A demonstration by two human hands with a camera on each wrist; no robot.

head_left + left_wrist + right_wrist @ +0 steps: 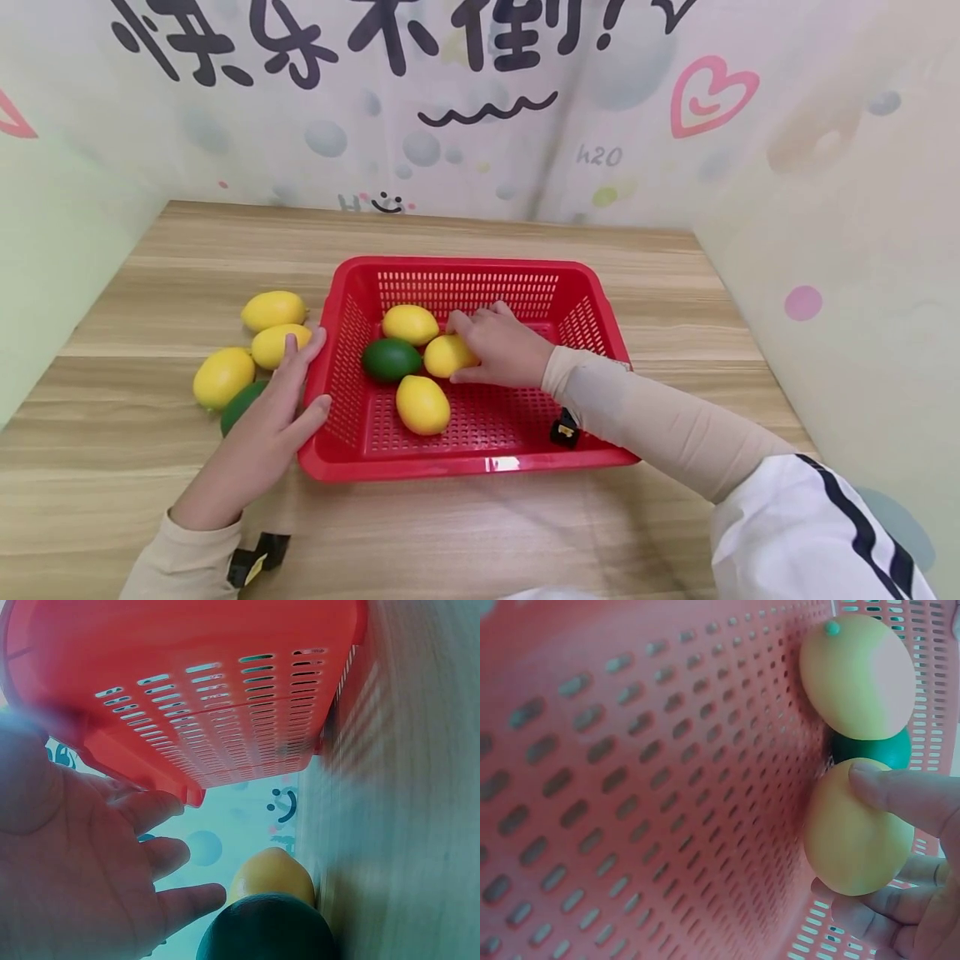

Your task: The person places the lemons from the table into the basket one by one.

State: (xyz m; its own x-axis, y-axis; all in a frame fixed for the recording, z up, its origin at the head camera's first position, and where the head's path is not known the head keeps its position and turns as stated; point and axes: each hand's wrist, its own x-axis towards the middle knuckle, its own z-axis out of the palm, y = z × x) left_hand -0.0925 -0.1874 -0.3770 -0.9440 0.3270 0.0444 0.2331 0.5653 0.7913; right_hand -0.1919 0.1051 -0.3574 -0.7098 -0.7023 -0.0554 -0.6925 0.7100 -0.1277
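A red perforated basket [480,464] stands on the wooden table. Inside it my right hand [506,346] holds a yellow lemon [447,357], thumb on one side and fingers on the other; the right wrist view shows this lemon [851,832] close up. Around it in the basket lie a green lemon-shaped fruit [391,360], a lemon [410,324] behind and another lemon [423,406] in front. My left hand [262,429] rests against the basket's left rim with fingers extended; in the left wrist view its palm [82,862] faces the basket's outer wall.
Left of the basket lie three lemons, one at the back [273,311], one in the middle [279,345] and one nearer [224,378]. A green fruit [238,408] there is partly hidden by my left hand. A printed wall [480,150] closes the table's back.
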